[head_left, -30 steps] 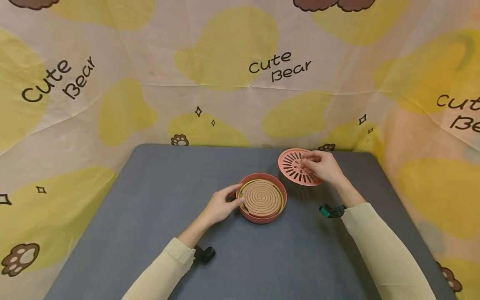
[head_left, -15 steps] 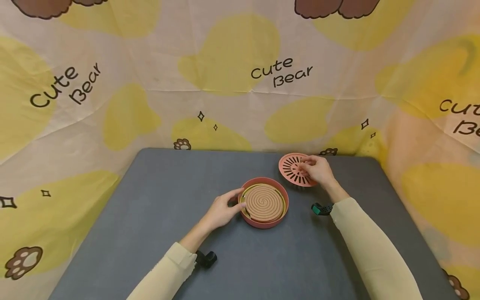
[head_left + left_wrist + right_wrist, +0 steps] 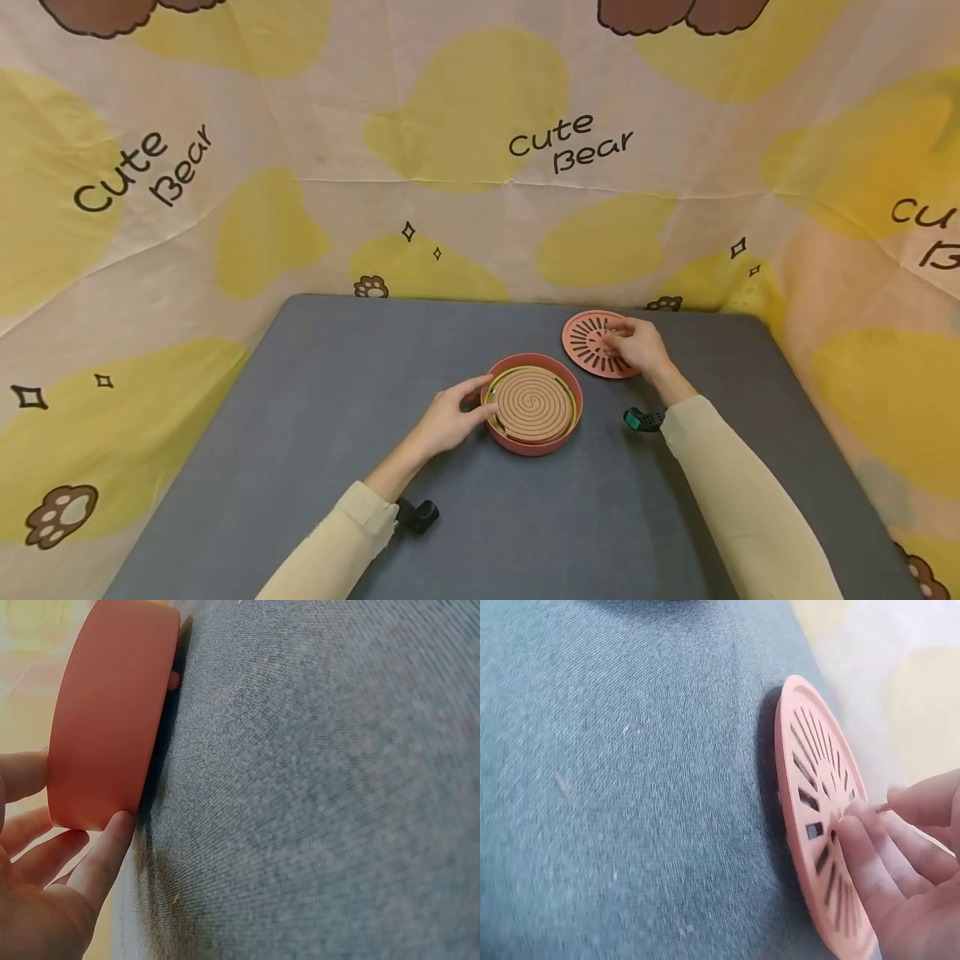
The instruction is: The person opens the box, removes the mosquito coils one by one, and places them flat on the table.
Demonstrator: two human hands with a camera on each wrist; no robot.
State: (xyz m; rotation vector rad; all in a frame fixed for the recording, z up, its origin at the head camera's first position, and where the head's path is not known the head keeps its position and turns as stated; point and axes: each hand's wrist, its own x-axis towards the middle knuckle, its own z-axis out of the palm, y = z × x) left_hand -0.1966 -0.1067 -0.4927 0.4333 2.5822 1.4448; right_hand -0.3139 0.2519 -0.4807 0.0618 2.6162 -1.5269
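Pinching slotted lid (image 3: 584, 346); right hand (image 3: 639, 344) partly covering it; left hand (image 3: 446, 418) gripping bowl (image 3: 112, 712)

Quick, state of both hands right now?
Left hand: open, touching the side of the dish.
Right hand: closed, pinching the lid near its middle.

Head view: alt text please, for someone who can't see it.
A person's left grip touches a round red box with a tan spiral coil inside; the right grip holds a pink slotted disc to its right. The table is gray.
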